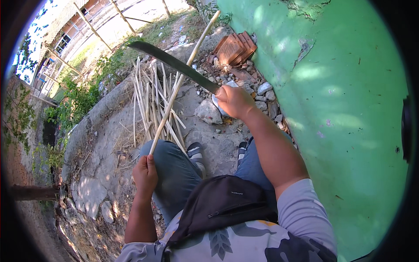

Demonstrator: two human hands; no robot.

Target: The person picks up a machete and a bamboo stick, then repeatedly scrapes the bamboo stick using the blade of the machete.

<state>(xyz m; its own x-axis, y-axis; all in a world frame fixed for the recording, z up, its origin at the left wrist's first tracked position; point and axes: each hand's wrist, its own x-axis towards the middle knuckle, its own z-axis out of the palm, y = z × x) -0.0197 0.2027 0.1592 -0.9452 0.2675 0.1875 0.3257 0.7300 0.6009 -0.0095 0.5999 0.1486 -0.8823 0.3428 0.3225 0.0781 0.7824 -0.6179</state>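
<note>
My right hand (237,102) grips a machete by its handle, the fingers wrapped round it. The dark machete blade (174,64) points up and to the left, crossing over a long pale wooden strip (174,91); whether the two touch I cannot tell. My left hand (145,174) holds the lower end of that strip beside my left knee, thumb along it. From there the strip slants up and away to the right. Beyond my feet a heap of split pale strips (150,98) lies on the stone ground. The machete's handle is mostly hidden in my fist.
A green wall (349,131) stands close on my right. Rubble stones (208,112) and stacked clay roof tiles (235,49) lie along its foot. On the left runs a low curved concrete edge (102,114) with green plants (78,102) behind it. My sandalled feet (195,153) rest near the strips.
</note>
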